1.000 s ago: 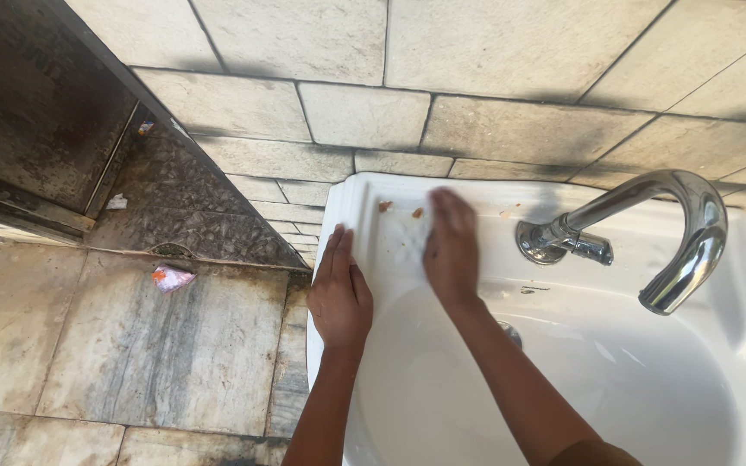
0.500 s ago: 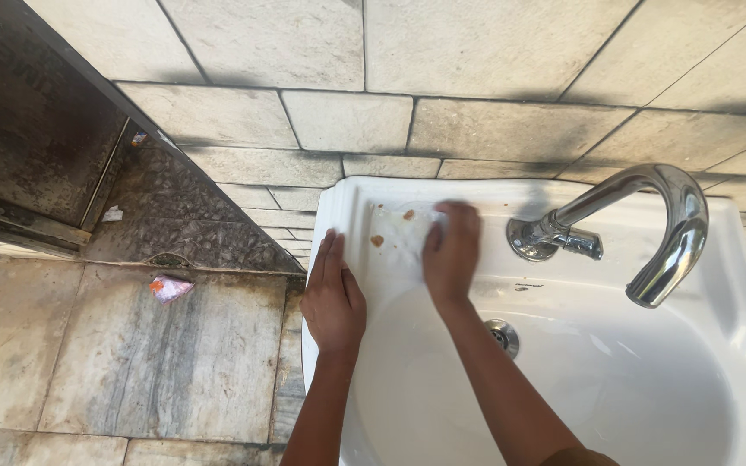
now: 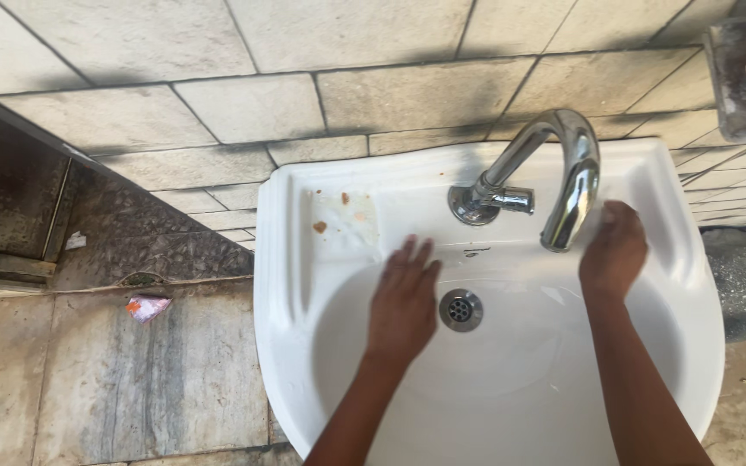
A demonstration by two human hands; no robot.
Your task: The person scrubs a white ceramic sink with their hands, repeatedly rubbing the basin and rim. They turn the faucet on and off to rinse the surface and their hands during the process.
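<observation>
Head view showed the left hand (image 3: pixel 403 298) flat, fingers spread, in the basin (image 3: pixel 511 406), the soiled soap ledge (image 3: pixel 343 223) just up-left, nearer than the curled right hand (image 3: pixel 613 250).

We list: pale tiled wall (image 3: pixel 243 103) across the top; stained stone floor (image 3: pixel 131 380) lower left; dark recess (image 3: pixel 2 198) at left.
</observation>
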